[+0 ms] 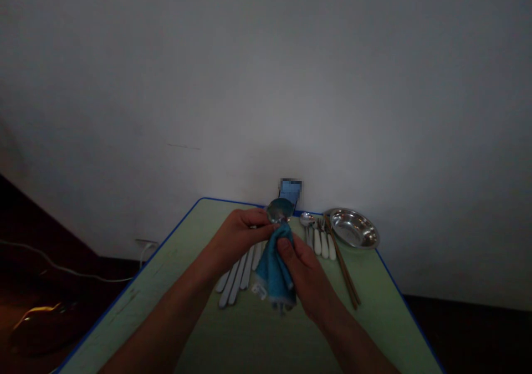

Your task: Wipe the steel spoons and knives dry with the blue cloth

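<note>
My left hand (238,235) is closed around a metal spoon (279,210) and holds it up over the green table (174,285), bowl end pointing away from me. My right hand (305,277) grips a blue cloth (272,271) that wraps the spoon just below its bowl. Under my hands lie several white-handled utensils (239,277) side by side. To the right rest a spoon and a fork with white handles (318,235), and a pair of brown chopsticks (343,269).
A shallow steel dish (354,228) stands at the table's far right corner. A small blurred blue object (291,190) sits at the far edge against the white wall. The table has a blue rim; dark floor with a white cable lies to the left.
</note>
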Motion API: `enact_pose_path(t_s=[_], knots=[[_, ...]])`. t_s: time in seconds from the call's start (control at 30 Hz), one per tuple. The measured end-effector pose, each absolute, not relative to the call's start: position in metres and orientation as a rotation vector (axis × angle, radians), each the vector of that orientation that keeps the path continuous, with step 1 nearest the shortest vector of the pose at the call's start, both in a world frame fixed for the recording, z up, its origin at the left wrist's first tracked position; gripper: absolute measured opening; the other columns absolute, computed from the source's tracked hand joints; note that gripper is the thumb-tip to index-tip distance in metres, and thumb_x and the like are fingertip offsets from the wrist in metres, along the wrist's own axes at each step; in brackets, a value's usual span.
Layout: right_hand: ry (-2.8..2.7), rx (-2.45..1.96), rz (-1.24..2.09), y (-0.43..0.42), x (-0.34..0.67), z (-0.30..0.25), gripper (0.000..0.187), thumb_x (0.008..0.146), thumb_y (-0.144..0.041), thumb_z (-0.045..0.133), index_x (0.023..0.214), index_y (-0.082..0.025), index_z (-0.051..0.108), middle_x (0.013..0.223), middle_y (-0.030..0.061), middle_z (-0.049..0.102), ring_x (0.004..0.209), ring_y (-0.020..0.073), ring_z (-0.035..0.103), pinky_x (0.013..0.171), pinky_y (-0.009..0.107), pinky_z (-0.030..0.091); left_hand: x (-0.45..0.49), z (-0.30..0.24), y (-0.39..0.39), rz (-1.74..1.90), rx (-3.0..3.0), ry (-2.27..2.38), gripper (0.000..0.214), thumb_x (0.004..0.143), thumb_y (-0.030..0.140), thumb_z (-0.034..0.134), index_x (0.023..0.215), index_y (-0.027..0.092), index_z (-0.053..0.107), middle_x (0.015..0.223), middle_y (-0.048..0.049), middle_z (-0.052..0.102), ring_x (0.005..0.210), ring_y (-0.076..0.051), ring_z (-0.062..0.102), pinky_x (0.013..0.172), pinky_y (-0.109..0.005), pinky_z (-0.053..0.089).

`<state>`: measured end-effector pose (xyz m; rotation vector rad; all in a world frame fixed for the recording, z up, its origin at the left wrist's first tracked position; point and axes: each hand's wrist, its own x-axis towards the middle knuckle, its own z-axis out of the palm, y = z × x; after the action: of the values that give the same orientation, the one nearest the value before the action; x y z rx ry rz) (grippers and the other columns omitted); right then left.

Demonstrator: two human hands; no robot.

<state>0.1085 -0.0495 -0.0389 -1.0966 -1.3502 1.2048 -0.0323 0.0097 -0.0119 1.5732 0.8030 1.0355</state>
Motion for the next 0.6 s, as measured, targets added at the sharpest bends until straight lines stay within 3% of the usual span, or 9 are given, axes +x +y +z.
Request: enact_pose_path(t_s=[0.27,0.6], knots=[[-1.394,-1.089,1.2,-0.053,0.106,-0.036,0.035,0.086,-0.052,0.044,0.089,-0.019,0.057,0.071,-0.0025,0.045,0.064,0.0103,0.04,0.058,0.021,0.037,-0.035,-0.005,0.006,1.055,1.474,0.897,0.014,0.067,0.028,0.07,0.062,0.015,0.07,0.063,-0.0011,0.061,0.067,-0.014,0.054,0.067,-0.026,0.041],[-1.428,-1.096,1.189,-0.053,0.106,-0.035,0.034,0.088,-0.051,0.042,0.084,-0.019,0.052,0.069,-0.0035,0.04,0.062,0.0096,0.037,0.055,0.02,0.034,-0.035,-0.001,0.005,1.063,1.431,0.915,0.016,0.067,0.028,0.07,0.058,0.015,0.067,0.061,0.0004,0.06,0.065,-0.012,0.052,0.066,-0.025,0.04]])
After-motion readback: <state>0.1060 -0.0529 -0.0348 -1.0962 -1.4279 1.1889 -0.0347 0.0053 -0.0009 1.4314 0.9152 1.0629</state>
